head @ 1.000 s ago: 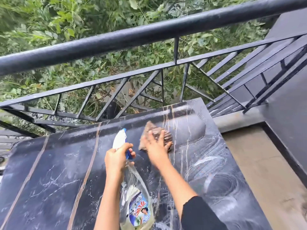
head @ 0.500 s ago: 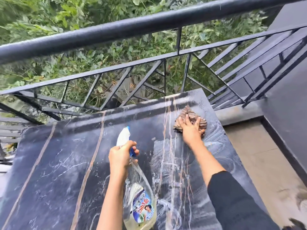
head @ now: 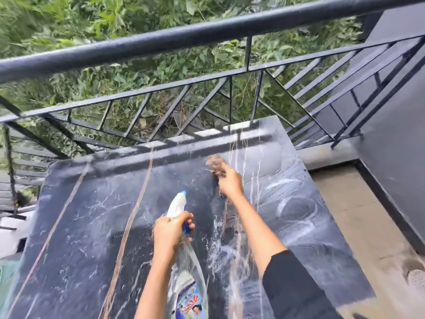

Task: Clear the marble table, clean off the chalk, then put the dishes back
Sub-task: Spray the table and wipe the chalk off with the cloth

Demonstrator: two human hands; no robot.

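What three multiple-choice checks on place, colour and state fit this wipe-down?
1. Where is the brown rag?
A) on the floor
B) on the marble table, under the right hand
C) over the railing

2. What colour is the spray bottle's trigger?
A) blue
B) red
C) green

3. What is the left hand doing?
A) lying flat on the table
B) holding a plate
C) gripping the spray bottle

1 B: the rag sits on the marble beneath that hand.
2 A: it shows blue beside the hand.
3 C: its fingers curl round the bottle's neck.
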